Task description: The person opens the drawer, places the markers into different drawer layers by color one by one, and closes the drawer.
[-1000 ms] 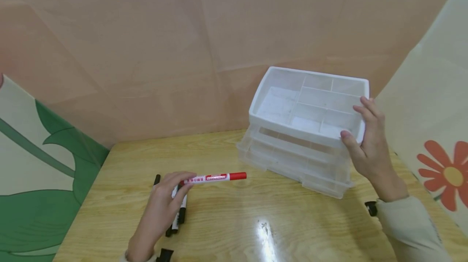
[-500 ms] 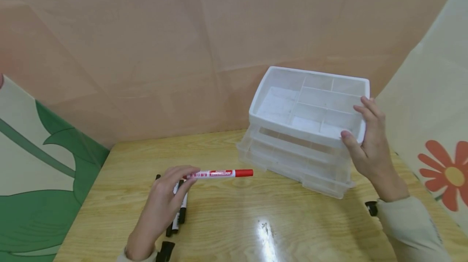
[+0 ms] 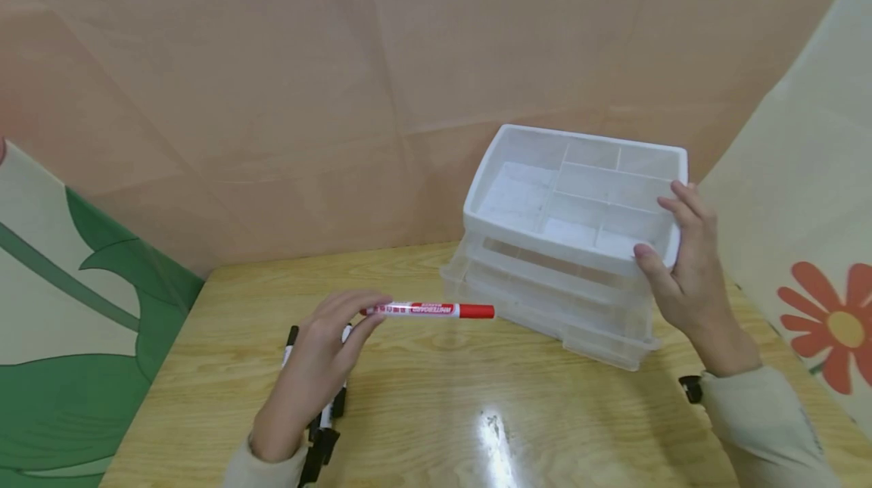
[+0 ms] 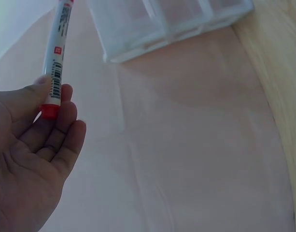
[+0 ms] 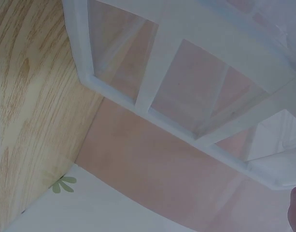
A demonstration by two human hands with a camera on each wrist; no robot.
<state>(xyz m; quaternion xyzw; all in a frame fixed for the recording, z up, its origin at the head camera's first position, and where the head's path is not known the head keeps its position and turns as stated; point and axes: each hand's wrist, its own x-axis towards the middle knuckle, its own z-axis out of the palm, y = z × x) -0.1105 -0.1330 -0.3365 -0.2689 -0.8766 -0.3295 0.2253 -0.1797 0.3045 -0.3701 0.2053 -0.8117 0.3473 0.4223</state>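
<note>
A red-capped whiteboard marker (image 3: 436, 311) lies nearly level in the air, pinched at its left end by my left hand (image 3: 309, 371). In the left wrist view the thumb and fingers close on the red end of the marker (image 4: 56, 67). My right hand (image 3: 691, 276) grips the right side of a white plastic drawer organizer (image 3: 545, 233), its thumb at the front corner and its fingers over the right rim. A divided tray forms the organizer's top. The right wrist view shows its open side frame (image 5: 162, 58) and one fingertip (image 5: 295, 208).
Several black-capped markers (image 3: 340, 402) lie on the wooden table (image 3: 436, 412), partly hidden beneath my left hand. A translucent drawer (image 3: 545, 306) juts from the organizer's front. A peach cloth (image 3: 306, 94) hangs behind the table, and a flower-printed cloth (image 3: 824, 208) on the right.
My left hand has carried the red marker to the right and slightly away from me, closer to the organizer. My right hand and the organizer have stayed put.
</note>
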